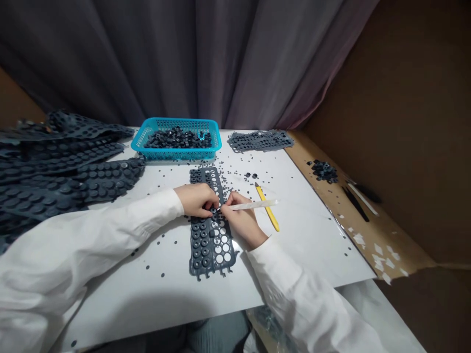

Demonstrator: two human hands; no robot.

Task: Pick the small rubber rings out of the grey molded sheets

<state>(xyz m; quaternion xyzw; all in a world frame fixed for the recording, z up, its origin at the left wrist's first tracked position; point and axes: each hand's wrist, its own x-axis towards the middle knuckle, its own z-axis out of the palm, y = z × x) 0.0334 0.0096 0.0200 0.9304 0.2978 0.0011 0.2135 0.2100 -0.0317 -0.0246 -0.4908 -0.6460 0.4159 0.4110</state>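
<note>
A dark grey moulded rubber sheet lies lengthwise before me on the white board. Rows of ring-shaped knobs fill its left side, and white round holes show along its right side. My left hand rests on the sheet's middle, its fingers curled and pinched at a knob; what lies between the fingertips is hidden. Closed around a slim white pen-shaped tool, my right hand sits at the sheet's right edge. The tool's thin tip meets the sheet beside my left fingertips.
A blue basket of small black rubber pieces stands behind. Knobbed sheets are piled left; a perforated sheet lies at back. A yellow cutter is right of my hand. Black pieces and tweezers lie further right.
</note>
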